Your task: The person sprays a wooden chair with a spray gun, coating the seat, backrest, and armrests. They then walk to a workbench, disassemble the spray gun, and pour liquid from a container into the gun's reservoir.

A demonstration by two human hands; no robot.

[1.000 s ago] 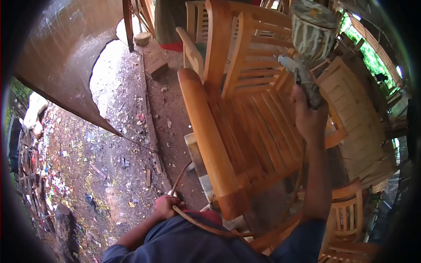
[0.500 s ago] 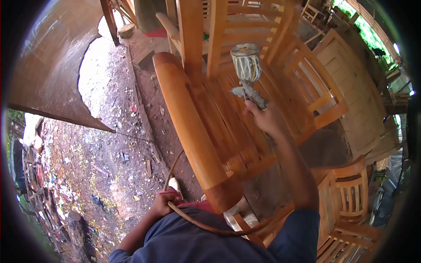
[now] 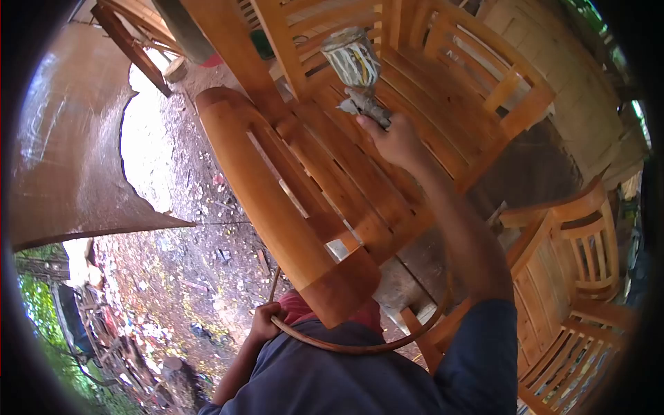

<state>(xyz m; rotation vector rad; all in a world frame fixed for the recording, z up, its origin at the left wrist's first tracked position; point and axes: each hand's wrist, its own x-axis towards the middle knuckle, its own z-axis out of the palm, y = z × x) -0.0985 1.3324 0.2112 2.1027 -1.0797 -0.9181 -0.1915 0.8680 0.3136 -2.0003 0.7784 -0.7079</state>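
A paint spray gun (image 3: 366,107) with a paint-streaked cup on top is in my right hand (image 3: 398,138), its fingers wrapped round the handle. It is over the slatted seat of a varnished wooden bench (image 3: 346,173). The bench's broad armrest (image 3: 263,200) slopes down toward my body. At lower left my left hand (image 3: 266,321) is closed round a brown hose (image 3: 332,346), which loops across my front and up toward my right arm.
Wooden chairs (image 3: 588,256) stand at the lower right. A pale panel (image 3: 553,69) lies beyond the bench. A large brown sheet (image 3: 69,138) hangs at the left, above littered ground (image 3: 166,277). A log stump (image 3: 176,69) is at the upper left.
The view has shifted and turned. My right hand and the spray gun appear farther left and higher, and more of the armrest's inner side and the seat slats shows. Both hands keep their hold.
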